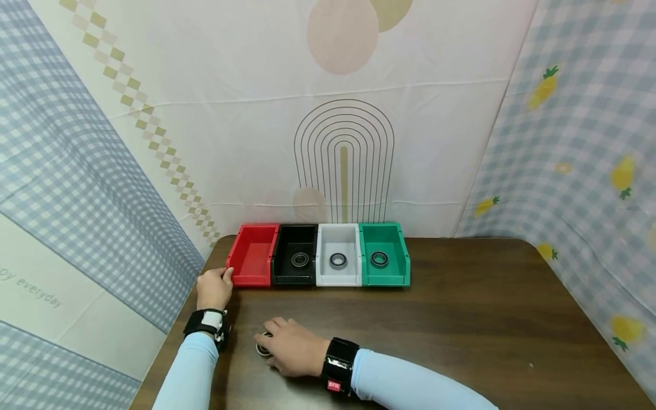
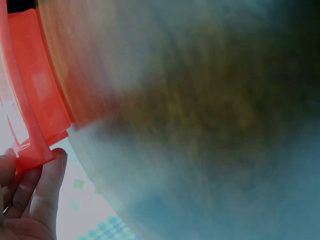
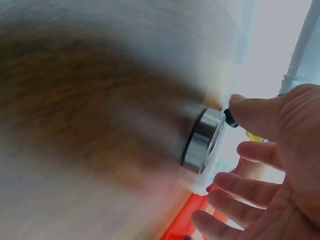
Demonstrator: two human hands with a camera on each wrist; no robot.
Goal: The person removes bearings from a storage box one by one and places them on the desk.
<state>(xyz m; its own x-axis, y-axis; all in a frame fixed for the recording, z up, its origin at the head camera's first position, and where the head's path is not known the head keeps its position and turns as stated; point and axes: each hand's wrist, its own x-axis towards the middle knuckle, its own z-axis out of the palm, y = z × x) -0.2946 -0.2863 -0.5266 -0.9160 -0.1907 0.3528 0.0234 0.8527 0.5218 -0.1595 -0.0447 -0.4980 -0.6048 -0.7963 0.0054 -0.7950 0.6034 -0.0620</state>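
At the table's left side, my left hand [image 1: 214, 289] grips the front left corner of a red bin [image 1: 252, 278]. In the left wrist view, the fingers and thumb pinch that corner from both sides. My right hand [image 1: 299, 348] reaches over a metal ball bearing [image 1: 262, 351] lying on the table, partly covered by the fingers in the head view. From the right wrist, the bearing [image 3: 204, 142] shows its steel side, with the thumb and spread fingers around it and gaps between. The red bin holds nothing that shows.
Right of the red bin, joined in a row, stand a black bin [image 1: 293, 280], a white bin [image 1: 338, 280] and a green bin [image 1: 386, 280], each with one bearing lying inside. The brown table [image 1: 471, 319] meets a hanging cloth [image 1: 435, 171] behind the bins.
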